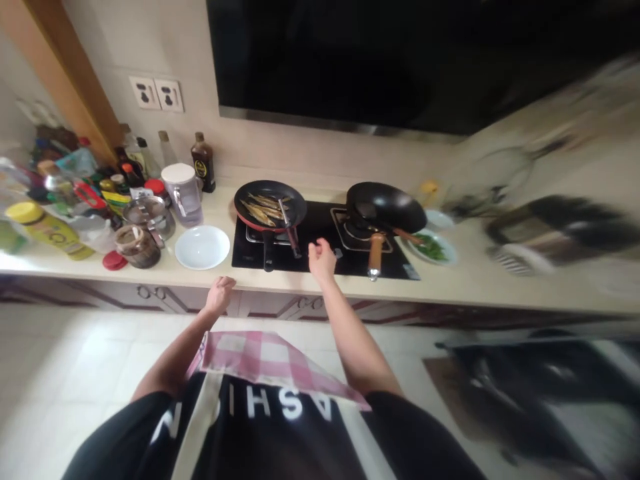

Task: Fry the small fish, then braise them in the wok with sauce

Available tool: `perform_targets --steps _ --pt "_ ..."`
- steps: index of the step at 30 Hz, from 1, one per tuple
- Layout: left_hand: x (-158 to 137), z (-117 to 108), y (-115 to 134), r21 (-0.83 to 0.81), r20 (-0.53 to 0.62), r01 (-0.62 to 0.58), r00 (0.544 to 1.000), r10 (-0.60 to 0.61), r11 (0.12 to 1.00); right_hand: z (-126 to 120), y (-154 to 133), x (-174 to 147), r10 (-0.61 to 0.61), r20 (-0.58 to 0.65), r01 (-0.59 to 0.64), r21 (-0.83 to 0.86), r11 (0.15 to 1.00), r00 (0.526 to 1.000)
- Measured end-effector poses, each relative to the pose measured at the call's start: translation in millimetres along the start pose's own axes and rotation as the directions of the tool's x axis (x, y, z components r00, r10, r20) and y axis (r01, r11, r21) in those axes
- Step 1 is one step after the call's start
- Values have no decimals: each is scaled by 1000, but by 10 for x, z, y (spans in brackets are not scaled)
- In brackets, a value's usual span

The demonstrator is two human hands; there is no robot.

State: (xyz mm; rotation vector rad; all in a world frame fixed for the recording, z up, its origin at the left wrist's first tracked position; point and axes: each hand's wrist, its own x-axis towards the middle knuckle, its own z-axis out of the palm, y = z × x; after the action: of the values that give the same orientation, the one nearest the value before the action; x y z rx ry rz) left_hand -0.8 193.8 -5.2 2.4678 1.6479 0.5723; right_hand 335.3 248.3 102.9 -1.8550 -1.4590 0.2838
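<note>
My right hand (323,261) is over the front middle of the black glass hob (313,227), its fingers curled and nothing visible in them. My left hand (220,296) lies closed at the counter's front edge, just below a white bowl (203,247). Left of my right hand, a frying pan (270,205) stands on the left burner with several small browned fish (261,211) in it. Tongs (289,228) with a dark handle lean across its rim. A black wok (385,205) with a wooden handle (375,255) sits on the right burner.
Crowding the left counter are a jar of dark sauce (137,247), a red lid (115,261), a lidded pitcher (183,193), a yellow bottle (47,231) and several other bottles. A plate of green vegetables (433,247) stands right of the wok. A dark range hood (400,60) hangs above.
</note>
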Motion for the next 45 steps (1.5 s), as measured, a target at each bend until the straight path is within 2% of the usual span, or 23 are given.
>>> perform_targets --steps 3,5,8,12,15,17,20,23,25,26,28,30,31,33,35,38,41,45 --pt "17 0 -18 15 3 12 1000 -12 1000 -37 -360 243 -77 168 86 -41 995 983" --pt "27 5 -25 26 9 23 1000 -23 999 10 -531 332 -46 305 91 -134 987 951" --pt "35 14 -24 33 19 37 999 -38 999 116 -666 416 47 396 53 -238 970 917" --pt "38 15 -8 33 19 39 999 -40 999 168 -736 519 124 400 -22 -250 968 908" --pt "28 5 8 26 14 43 999 -43 999 71 -752 574 138 329 -50 -262 964 934" --pt "19 -15 18 11 9 48 999 -48 999 -49 -716 581 99 281 -33 -229 973 955" --pt "48 -86 47 -44 18 77 997 -76 996 -262 -583 538 29 227 -7 -99 995 973" --pt "200 -211 153 -223 45 183 983 -177 958 -464 -441 448 72 269 -103 104 989 961" --pt "374 -313 305 -462 69 297 951 -300 835 -576 -395 382 129 334 -207 211 955 934" --pt "472 -365 407 -600 101 349 926 -365 720 -623 -391 352 147 357 -244 244 939 922" --pt "668 -469 648 -815 263 439 861 -434 377 -696 -409 307 158 388 -281 283 917 908" --pt "832 -563 899 -885 419 464 832 -363 44 -740 -441 282 150 415 -292 303 907 897" --pt "896 -604 1014 -876 477 475 820 -315 -89 -753 -457 278 144 429 -294 308 905 892" --pt "984 -668 1203 -844 528 472 814 -241 -254 -759 -480 281 137 447 -296 308 904 884" --pt "1029 -712 1334 -825 538 450 810 -233 -342 -747 -490 296 141 445 -294 296 909 884" --pt "1046 -767 1456 -805 557 421 779 -288 -419 -711 -482 325 146 430 -286 280 916 891" --pt "1038 -830 1537 -785 592 445 744 -311 -431 -670 -453 357 146 436 -290 285 914 888" --pt "1030 -885 1595 -779 610 476 724 -322 -408 -601 -425 413 144 442 -293 288 912 885"
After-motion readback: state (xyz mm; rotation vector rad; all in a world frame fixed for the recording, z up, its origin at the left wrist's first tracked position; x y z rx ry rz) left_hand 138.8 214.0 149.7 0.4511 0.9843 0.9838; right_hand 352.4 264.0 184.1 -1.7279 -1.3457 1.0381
